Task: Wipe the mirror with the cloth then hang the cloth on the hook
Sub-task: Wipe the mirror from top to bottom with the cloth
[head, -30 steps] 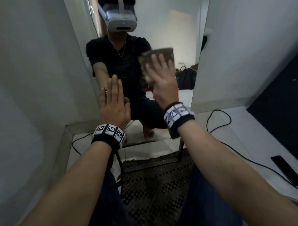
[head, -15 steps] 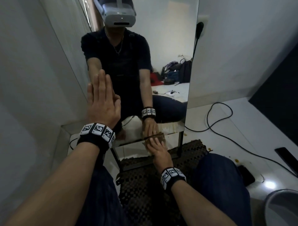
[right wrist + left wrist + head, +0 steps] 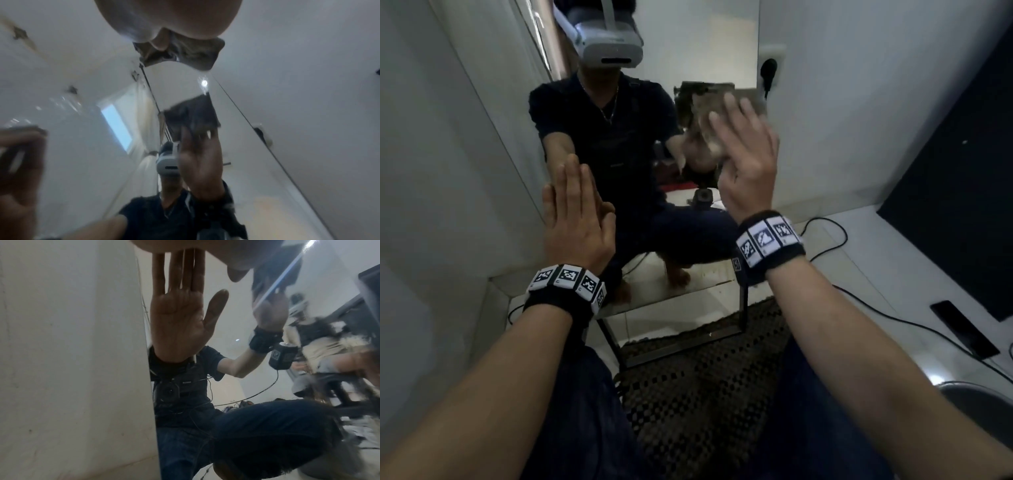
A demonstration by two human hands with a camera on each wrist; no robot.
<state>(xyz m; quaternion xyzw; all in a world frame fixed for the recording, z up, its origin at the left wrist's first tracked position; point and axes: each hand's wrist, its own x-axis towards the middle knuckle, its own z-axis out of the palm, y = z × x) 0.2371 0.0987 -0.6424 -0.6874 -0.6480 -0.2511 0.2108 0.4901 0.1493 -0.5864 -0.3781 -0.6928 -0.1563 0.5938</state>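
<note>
A tall mirror (image 3: 705, 44) stands on a black frame against the white wall. My left hand (image 3: 575, 205) lies flat on the glass near its left edge, fingers straight and together. In the left wrist view the left hand (image 3: 185, 249) meets its own reflection. My right hand (image 3: 743, 144) presses a brown-grey cloth (image 3: 751, 99) against the upper right part of the glass, close to the mirror's right edge, fingers spread. From the right wrist, the cloth (image 3: 197, 52) bunches under the right hand (image 3: 164, 19) on the mirror (image 3: 185, 84). No hook shows in any view.
A wall socket with a black plug (image 3: 768, 72) sits just right of the mirror. A black cable (image 3: 859, 298) and a dark phone (image 3: 962, 329) lie on the white floor. A dark woven mat (image 3: 688, 394) lies under my knees. A grey basin rim (image 3: 976, 401) shows at lower right.
My right hand swept the cloth down to the mirror's bottom edge and has now come back up to the upper right. The left hand stays flat on the glass.
</note>
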